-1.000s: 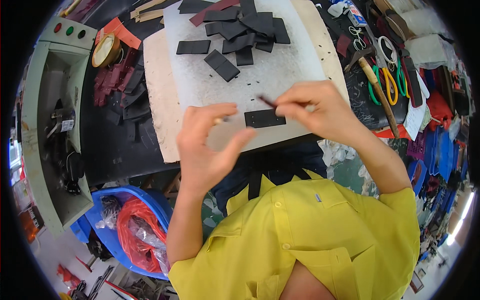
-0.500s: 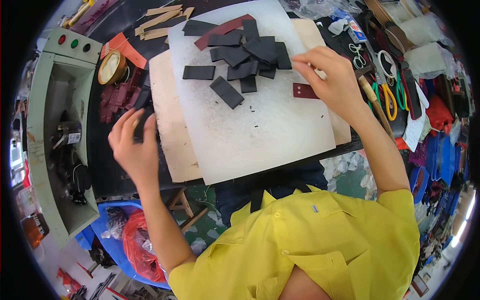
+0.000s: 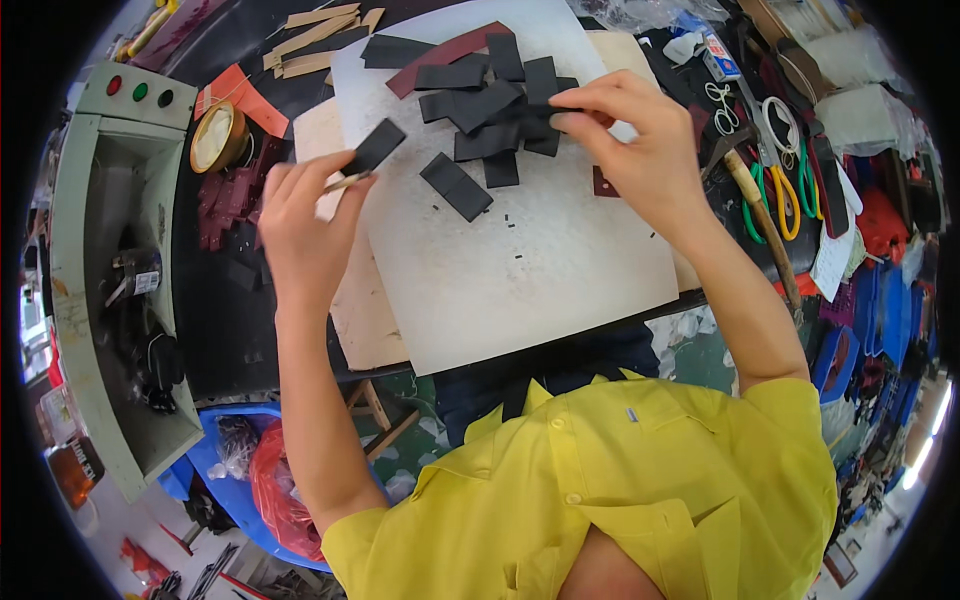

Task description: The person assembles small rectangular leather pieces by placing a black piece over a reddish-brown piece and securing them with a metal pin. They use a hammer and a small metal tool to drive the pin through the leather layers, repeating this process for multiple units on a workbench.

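Observation:
My left hand is over the left edge of the white board, pinching a small black strip that is tilted upward. A thin pale stick also pokes out between its fingers. At the right side of a loose pile of black strips, my right hand has its thumb and forefinger closed on the end of a black strip. A curved maroon strip lies at the back of the pile. One black strip rests apart, nearer me. Part of a maroon piece shows beneath my right hand.
At left stand a round tub of pale paste, maroon pieces and a grey metal box with buttons. Tan strips lie at the back. A hammer and yellow-handled scissors lie at right.
My left hand has moved right from the table's left side and picked up the black strip from the board. My right hand has shifted left and closed on a strip in the pile.

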The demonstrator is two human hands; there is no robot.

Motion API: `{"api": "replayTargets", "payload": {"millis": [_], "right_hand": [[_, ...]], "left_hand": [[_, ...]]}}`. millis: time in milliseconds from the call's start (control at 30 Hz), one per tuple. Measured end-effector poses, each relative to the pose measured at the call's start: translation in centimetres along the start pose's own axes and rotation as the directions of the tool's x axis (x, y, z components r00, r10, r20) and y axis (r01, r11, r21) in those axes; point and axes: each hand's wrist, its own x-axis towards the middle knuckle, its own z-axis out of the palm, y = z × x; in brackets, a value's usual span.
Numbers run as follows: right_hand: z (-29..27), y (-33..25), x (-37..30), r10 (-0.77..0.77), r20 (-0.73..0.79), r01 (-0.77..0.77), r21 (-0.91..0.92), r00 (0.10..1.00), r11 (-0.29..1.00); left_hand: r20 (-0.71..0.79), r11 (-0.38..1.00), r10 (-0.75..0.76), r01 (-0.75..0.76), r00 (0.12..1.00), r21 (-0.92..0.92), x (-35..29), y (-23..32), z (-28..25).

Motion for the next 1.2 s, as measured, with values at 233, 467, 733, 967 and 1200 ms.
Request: {"api": "replayTargets", "payload": {"millis": [233, 467, 733, 967, 1200], "right_hand": [[-4.6, -2.0, -5.9, 0.211, 0.180, -0.255, 0.276, 0.961, 0.927], [-4.2, -4.0, -6.8, 0.422, 0.590, -0.658, 0.262, 0.688, 0.706], [-2.4, -3.5, -7.3, 0.370, 0.543, -0.491, 0.091, 0.754, 0.866], [-2.3, -3.2, -7.7, 0.214, 0.505, -0.279, 0.056, 0.836, 0.959], [-2.8, -3.2, -7.5, 0.120, 0.430, -0.098, -0.074, 0.895, 0.992]], "left_hand": [[0.136, 0.945, 0.117, -0.068, 0.984, -0.319, -6.4, 9.5, -0.3], [0.155, 0.910, 0.116, -0.043, 0.981, -0.412, -8.9, 10.6, 3.1], [0.119, 0.874, 0.071, -0.005, 0.990, -0.486, -9.2, 10.5, 2.6], [0.147, 0.882, 0.046, 0.029, 0.988, -0.470, -9.6, 10.3, 2.6], [0.173, 0.923, 0.183, -0.109, 0.968, -0.369, -9.2, 10.4, 2.4]]}}
